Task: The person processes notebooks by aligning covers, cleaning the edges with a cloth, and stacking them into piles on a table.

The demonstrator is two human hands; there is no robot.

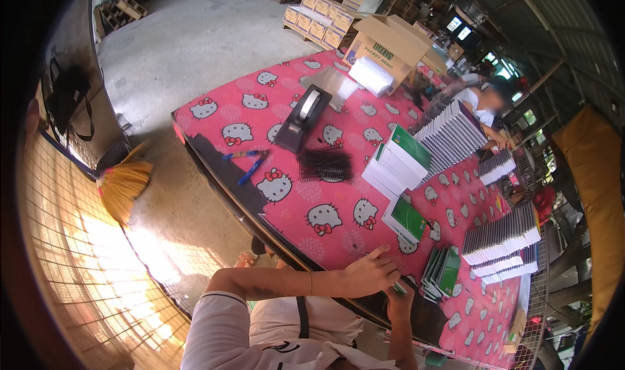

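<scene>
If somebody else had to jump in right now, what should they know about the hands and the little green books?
Left hand: rests at the near table edge, fingers on a small green notebook.
Right hand: holds that same notebook from below.
On the pink cartoon-cat tablecloth: a fanned bunch of green notebooks beside the hands, one notebook pile further out, a taller stack beyond it.
Done: several stacks stand along the right side.
Left: the notebook in hand is not yet set down.
</scene>
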